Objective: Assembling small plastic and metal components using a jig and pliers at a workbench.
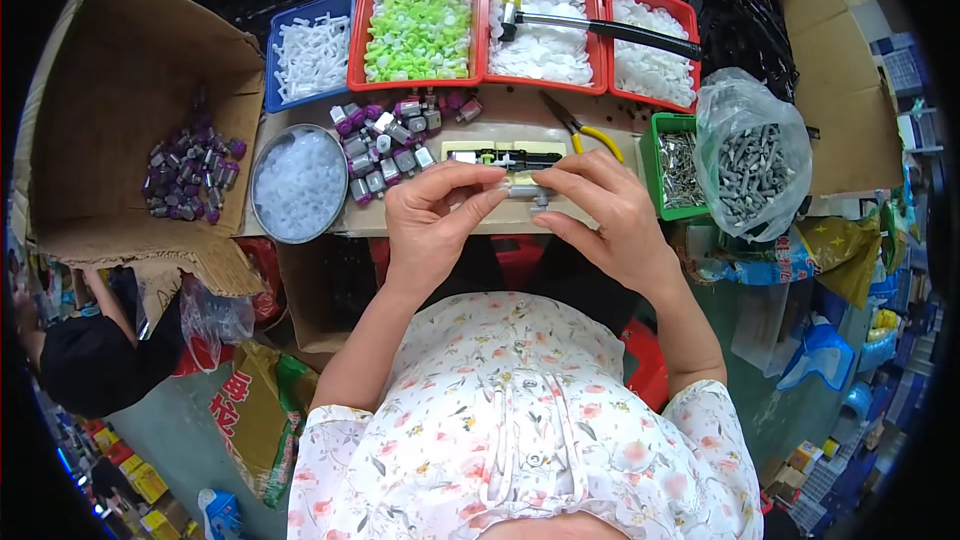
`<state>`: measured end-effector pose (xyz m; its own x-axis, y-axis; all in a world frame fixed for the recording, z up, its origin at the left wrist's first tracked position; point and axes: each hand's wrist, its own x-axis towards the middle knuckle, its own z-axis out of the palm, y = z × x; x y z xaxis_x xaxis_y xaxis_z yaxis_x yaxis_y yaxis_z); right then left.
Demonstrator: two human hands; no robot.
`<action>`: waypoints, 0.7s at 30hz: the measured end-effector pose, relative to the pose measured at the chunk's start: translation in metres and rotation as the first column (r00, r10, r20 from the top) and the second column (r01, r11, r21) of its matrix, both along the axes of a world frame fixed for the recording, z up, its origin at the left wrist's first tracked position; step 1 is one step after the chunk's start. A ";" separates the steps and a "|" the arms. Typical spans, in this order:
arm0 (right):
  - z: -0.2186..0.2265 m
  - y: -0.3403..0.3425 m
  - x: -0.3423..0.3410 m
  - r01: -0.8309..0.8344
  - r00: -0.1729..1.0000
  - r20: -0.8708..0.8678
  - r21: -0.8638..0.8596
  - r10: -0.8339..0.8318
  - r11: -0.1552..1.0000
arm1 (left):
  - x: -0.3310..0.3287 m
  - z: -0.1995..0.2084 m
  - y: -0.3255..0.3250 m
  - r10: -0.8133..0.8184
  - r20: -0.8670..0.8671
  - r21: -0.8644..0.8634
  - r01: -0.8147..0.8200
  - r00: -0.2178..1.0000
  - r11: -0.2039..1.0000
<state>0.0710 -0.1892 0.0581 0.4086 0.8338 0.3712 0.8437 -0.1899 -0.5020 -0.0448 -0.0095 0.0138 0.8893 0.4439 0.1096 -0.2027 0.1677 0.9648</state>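
My left hand [440, 218] pinches the left end of a small grey, tube-like part [524, 192] with a short knob on its lower side. My right hand [612, 225] holds the right end of that part between thumb and index finger. Both hands are just above the table's near edge. Right behind the fingertips lies a pale yellow block [468, 148] with a long black piece [530, 157] in it, partly covered by my fingers. A small pale green bit shows on the black piece. The finer shape of the grey part is too small to make out.
Behind are a blue tray [268, 65], red trays [484, 75] of green and white plastic pieces, and a hammer [600, 26]. Left lie purple-and-metal parts [388, 145], a round bowl [257, 195] and a carton [90, 90]. Right are pliers [578, 127], a green tray [660, 202] and a bag [735, 100].
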 end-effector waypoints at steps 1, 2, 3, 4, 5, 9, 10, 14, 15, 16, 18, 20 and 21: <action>-0.001 0.001 0.002 -0.009 1.000 -0.013 -0.004 0.009 1.000 | 0.002 0.000 0.001 -0.001 -0.002 -0.003 0.001 1.000 1.000; -0.001 0.001 0.002 -0.008 1.000 -0.019 -0.007 0.008 1.000 | 0.003 0.000 0.002 -0.001 -0.003 0.070 0.001 1.000 0.998; 0.001 0.002 0.003 0.000 0.999 0.033 -0.051 0.002 0.999 | 0.004 -0.001 0.003 -0.001 -0.004 0.144 0.001 1.000 0.990; 0.001 0.003 0.003 0.010 0.996 0.085 -0.094 -0.002 0.996 | 0.005 -0.003 0.004 -0.001 -0.012 0.143 0.003 1.000 0.990; -0.001 0.003 0.004 0.010 0.997 0.078 -0.094 -0.003 0.996 | 0.008 -0.007 0.007 -0.014 0.011 0.196 0.012 1.000 0.981; -0.006 0.001 0.016 -0.062 0.997 -0.046 -0.098 0.058 0.993 | 0.015 -0.010 0.016 -0.096 0.125 0.456 0.028 0.987 0.890; -0.007 0.001 0.020 -0.092 0.992 -0.092 -0.102 0.083 0.990 | 0.017 -0.011 0.018 -0.094 0.120 0.458 0.028 0.988 0.889; -0.012 0.002 0.030 -0.101 0.992 -0.080 -0.096 0.093 0.990 | 0.021 -0.010 0.019 -0.035 0.064 0.538 -0.005 0.997 0.843; -0.014 0.001 0.033 -0.071 0.996 -0.061 -0.126 0.064 0.989 | 0.022 -0.009 0.020 0.034 0.102 0.655 -0.093 0.994 0.750; -0.016 0.001 0.035 -0.041 0.999 -0.041 -0.155 0.035 0.987 | 0.022 -0.011 0.021 0.032 0.098 0.655 -0.089 0.995 0.750; -0.018 0.000 0.036 -0.002 1.000 -0.002 -0.187 0.001 0.982 | 0.018 -0.019 0.024 0.133 0.126 0.806 -0.179 0.983 0.564; -0.018 0.000 0.036 0.039 0.999 0.041 -0.220 -0.030 0.975 | 0.016 -0.026 0.023 0.129 0.171 0.844 -0.213 0.977 0.493; -0.017 0.001 0.036 0.048 0.997 0.063 -0.252 -0.034 0.967 | 0.015 -0.030 0.023 0.121 0.218 0.874 -0.249 0.968 0.418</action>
<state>0.1066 -0.1885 0.0408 0.4285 0.8866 0.1744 0.8586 -0.3395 -0.3841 -0.0298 0.0133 -0.0158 0.7525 0.1941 0.6294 -0.2242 -0.8230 0.5219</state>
